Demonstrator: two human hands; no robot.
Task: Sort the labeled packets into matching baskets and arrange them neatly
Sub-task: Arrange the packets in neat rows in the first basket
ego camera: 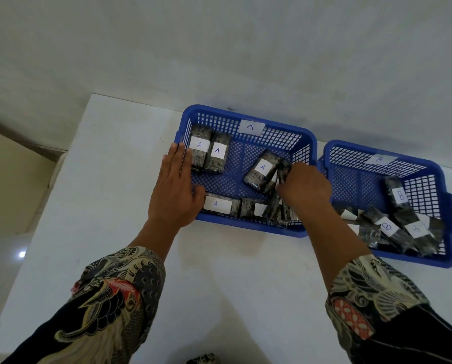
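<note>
Blue plastic mesh fills the middle of the white table (232, 271): basket A (248, 115) on one side, basket B (387, 149) touching its rim on the other. Left hand (176, 189) lies flat over basket A's outer wall, fingers (177, 158) stretched out and gripping nothing, their tips just beside two upright A packets (209, 151) standing side by side. Right hand (305, 186) reaches into basket A, fingers curled around a dark packet (284, 168), with a tilted A packet (261, 169) touching it just beyond the knuckles. Below the left thumb, an A packet lying flat (219, 204) rests along the near wall. Past the right wrist, B packets (392, 227) lie heaped in basket B.
</note>
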